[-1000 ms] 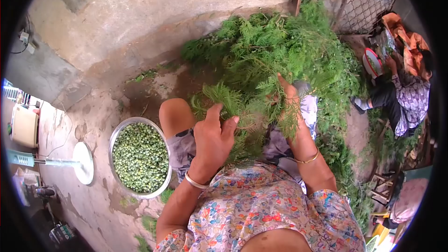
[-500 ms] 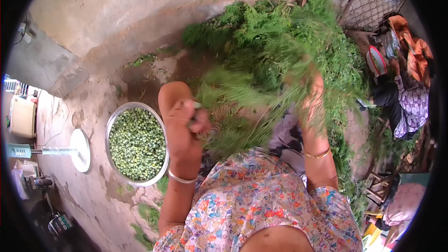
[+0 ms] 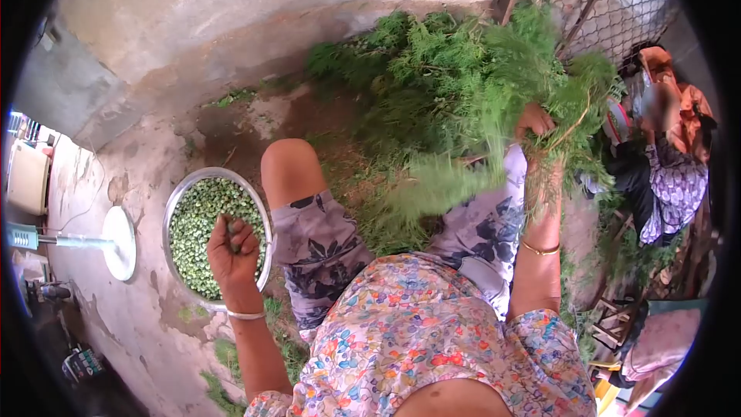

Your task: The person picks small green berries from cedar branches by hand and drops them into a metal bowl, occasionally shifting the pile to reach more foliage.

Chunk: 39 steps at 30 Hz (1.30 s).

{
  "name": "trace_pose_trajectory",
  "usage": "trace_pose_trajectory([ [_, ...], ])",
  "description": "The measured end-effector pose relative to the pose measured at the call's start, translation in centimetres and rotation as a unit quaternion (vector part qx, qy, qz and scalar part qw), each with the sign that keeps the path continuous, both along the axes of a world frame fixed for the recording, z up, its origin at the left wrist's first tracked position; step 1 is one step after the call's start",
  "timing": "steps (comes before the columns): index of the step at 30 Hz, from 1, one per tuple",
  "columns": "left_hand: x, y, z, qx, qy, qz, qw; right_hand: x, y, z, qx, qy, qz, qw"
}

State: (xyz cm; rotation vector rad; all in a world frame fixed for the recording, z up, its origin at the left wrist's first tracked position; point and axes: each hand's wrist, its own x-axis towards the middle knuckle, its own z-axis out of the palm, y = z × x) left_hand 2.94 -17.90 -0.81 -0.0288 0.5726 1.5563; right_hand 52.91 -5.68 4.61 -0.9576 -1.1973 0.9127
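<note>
My left hand [image 3: 233, 251] is over the right part of a round metal basin [image 3: 168, 241] filled with small green pods or cones [image 3: 202, 212]. Its fingers are curled, with something small and dark green between them. On the other side, my right hand [image 3: 534, 122] is closed on a leafy green branch [image 3: 575, 120] whose feathery sprays hang over the forearm. Motion blurs part of the foliage. Behind and below that hand lies a large heap of green branches [image 3: 440, 62].
A concrete wall [image 3: 270, 8] and wire mesh [image 3: 617, 8] stand at the back. A pedestal fan [image 3: 119, 243] lies left of the basin. At the right sits another person [image 3: 679, 177] beside a red-rimmed bowl [image 3: 617, 120] and orange cloth [image 3: 660, 69].
My left hand has moved from the foliage between my knees, leftward over the basin. My right hand has swung outward to the right with the branch.
</note>
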Motion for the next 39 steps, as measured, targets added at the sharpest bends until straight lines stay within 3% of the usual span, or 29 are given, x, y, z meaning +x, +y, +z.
trace_pose_trajectory([
  [1, -1.3, -0.4, -1.7, -0.063, 0.021, 0.020, 0.998, -1.4, -1.0, 1.6, -0.008, 0.344, 0.121, 0.931],
  [2, -2.5, -0.8, -3.8, -0.124, 0.041, 0.036, 0.991, -2.3, -1.7, 2.7, -0.010, 0.637, 0.228, 0.736],
  [3, -3.4, -1.2, -5.8, -0.203, 0.045, 0.045, 0.977, -2.5, -1.8, 2.9, 0.045, 0.561, 0.235, 0.792],
  [4, -4.2, -1.8, -7.8, -0.281, 0.052, 0.054, 0.957, -2.5, -1.9, 3.0, 0.055, 0.555, 0.231, 0.797],
  [6, -5.3, -3.9, -12.1, -0.349, 0.038, 0.026, 0.936, -2.7, -2.3, 2.7, -0.017, 0.578, 0.364, 0.731],
  [7, -5.5, -4.8, -14.2, -0.388, 0.034, 0.029, 0.920, -3.6, -3.7, 2.0, 0.022, 0.625, 0.182, 0.759],
  [8, -5.7, -5.8, -16.4, -0.428, 0.032, 0.032, 0.903, -3.2, -3.9, 1.1, 0.029, 0.622, 0.179, 0.762],
  [10, -6.7, -7.9, -20.9, -0.444, -0.015, -0.001, 0.896, -2.4, -4.0, -0.9, 0.013, 0.536, 0.300, 0.789],
  [11, -6.4, -8.4, -20.9, -0.433, -0.024, -0.025, 0.901, -4.3, -5.3, 2.1, -0.005, 0.551, 0.165, 0.818],
  [12, -5.6, -8.6, -20.5, -0.432, -0.025, -0.029, 0.901, -3.9, -5.2, 1.8, -0.003, 0.549, 0.163, 0.820],
  [14, -4.3, -9.3, -19.8, -0.391, 0.019, -0.026, 0.920, -2.7, -4.7, -0.8, -0.008, 0.531, 0.335, 0.779],
  [15, -4.2, -9.1, -20.2, -0.403, 0.026, -0.019, 0.915, -0.9, -2.0, -4.9, 0.024, 0.516, 0.496, 0.698],
  [16, -4.1, -9.0, -20.0, -0.404, 0.025, -0.018, 0.914, -0.7, -2.2, -4.4, 0.023, 0.515, 0.497, 0.698],
  [18, -3.8, -8.4, -19.5, -0.369, -0.014, -0.046, 0.928, -0.6, -2.7, -3.7, 0.035, 0.404, 0.540, 0.738],
  [19, -3.3, -8.1, -18.5, -0.343, -0.019, -0.038, 0.938, -1.5, 0.5, -5.8, 0.105, 0.391, 0.693, 0.596],
  [20, -2.6, -7.4, -17.5, -0.343, -0.019, -0.037, 0.938, -0.9, -0.1, -7.1, 0.104, 0.391, 0.694, 0.596],
  [22, -1.6, -6.4, -16.0, -0.373, 0.041, 0.013, 0.927, -2.0, -3.7, -7.0, 0.123, 0.533, 0.578, 0.605],
  [25, -2.0, -6.4, -17.4, -0.321, 0.065, -0.018, 0.945, -1.7, -10.1, -6.7, 0.114, 0.544, 0.468, 0.687],
  [28, -0.8, -5.8, -16.0, -0.347, 0.123, -0.016, 0.929, 0.9, -20.6, -5.1, 0.058, 0.485, 0.309, 0.816],
  [29, -0.7, -5.4, -17.0, -0.379, 0.112, 0.010, 0.918, 2.2, -24.3, -4.4, 0.000, 0.431, 0.197, 0.880],
  [30, -1.4, -6.1, -17.8, -0.354, 0.093, 0.017, 0.930, 3.8, -28.0, -3.4, -0.087, 0.308, 0.064, 0.945],
  [31, -1.4, -6.2, -17.2, -0.344, 0.100, 0.003, 0.934, 5.8, -31.1, -2.5, -0.227, 0.060, -0.069, 0.970],
  [32, -3.2, -7.1, -20.9, -0.305, 0.032, 0.005, 0.952, 8.3, -33.2, -2.3, -0.332, -0.134, -0.124, 0.925],
  [33, -3.3, -6.7, -20.5, -0.350, 0.022, 0.031, 0.936, 10.6, -34.2, -2.2, -0.398, -0.241, -0.140, 0.874],
  [34, -3.6, -7.1, -20.2, -0.321, 0.017, 0.019, 0.947, 12.7, -34.8, -2.4, -0.435, -0.314, -0.145, 0.831],
  [35, -4.5, -7.2, -21.7, -0.314, -0.020, 0.029, 0.949, 14.5, -35.2, -2.6, -0.460, -0.369, -0.144, 0.795],
  [39, -6.2, -6.8, -20.9, -0.330, 0.052, 0.150, 0.931, 18.8, -34.1, -4.0, -0.491, -0.511, -0.119, 0.696],
])
